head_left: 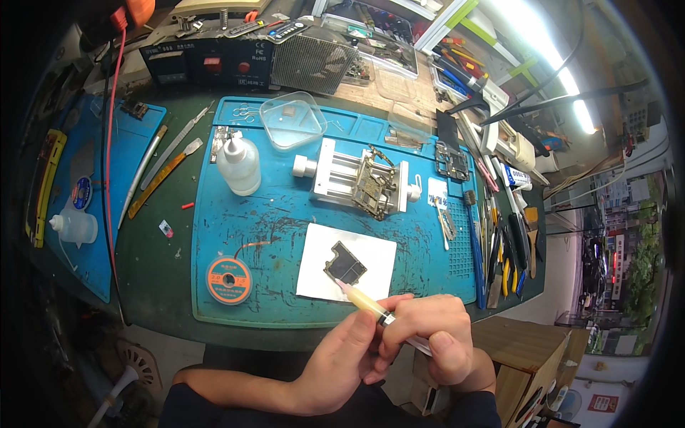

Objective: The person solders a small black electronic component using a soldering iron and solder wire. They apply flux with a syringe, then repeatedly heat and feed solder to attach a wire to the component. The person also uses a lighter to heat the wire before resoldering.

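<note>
A syringe (366, 303) with yellowish paste and a pink tip slants down and to the left between my hands. My left hand (334, 365) pinches its barrel between thumb and fingers. Around the plunger end my right hand (433, 332) is closed. The tip points at the lower edge of a dark, irregularly shaped circuit board piece (345, 266); whether it touches cannot be told. That piece lies flat on a white folded sheet (312, 250). Just beyond, a metal clamp fixture (342, 173) holds another circuit board (377, 184), set at a slant.
On the blue work mat (278, 221) stand a clear dropper bottle (240, 167), an orange-rimmed spool of braid (229, 279) and a clear plastic box (291, 120). Tweezers (177, 135) lie at left. Pliers and brushes (514, 242) crowd the right. A black bench unit (214, 65) stands behind.
</note>
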Demonstrator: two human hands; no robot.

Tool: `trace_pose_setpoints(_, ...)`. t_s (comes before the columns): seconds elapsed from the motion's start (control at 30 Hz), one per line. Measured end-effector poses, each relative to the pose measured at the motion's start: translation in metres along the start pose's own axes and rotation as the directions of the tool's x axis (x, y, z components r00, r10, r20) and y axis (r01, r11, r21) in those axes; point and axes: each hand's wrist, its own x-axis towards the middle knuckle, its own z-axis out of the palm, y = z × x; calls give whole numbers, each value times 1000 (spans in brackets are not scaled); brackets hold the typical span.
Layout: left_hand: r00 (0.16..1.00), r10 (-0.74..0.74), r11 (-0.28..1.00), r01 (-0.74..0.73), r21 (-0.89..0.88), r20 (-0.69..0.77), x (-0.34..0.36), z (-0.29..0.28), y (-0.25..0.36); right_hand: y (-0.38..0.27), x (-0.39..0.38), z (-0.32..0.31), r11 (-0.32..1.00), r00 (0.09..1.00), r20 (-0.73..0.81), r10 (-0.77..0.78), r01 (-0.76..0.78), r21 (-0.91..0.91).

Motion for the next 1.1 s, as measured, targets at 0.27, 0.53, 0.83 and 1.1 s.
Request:
trace_pose_setpoints(0.27, 1000, 7, 1000, -7, -2, -5, 2, 2, 3, 1, 3, 0, 1000, 1000, -8, 6, -6, 14)
trace_pose_setpoints(0.53, 1000, -5, 999, 4, -37, -21, 6, 3, 3, 2, 3, 0, 1000, 999, -36, 1, -1, -19)
trace_pose_setpoints(0.83, 1000, 2, 998, -3, -55, -12, 11, 6, 4, -1, 4, 0, 996, 993, -105, 50, -57, -68)
trace_pose_setpoints(1.1, 1000, 0, 998, -1, -62, -24, 14, 8, 5, -1, 6, 0, 993, 986, -147, 74, -86, -75)
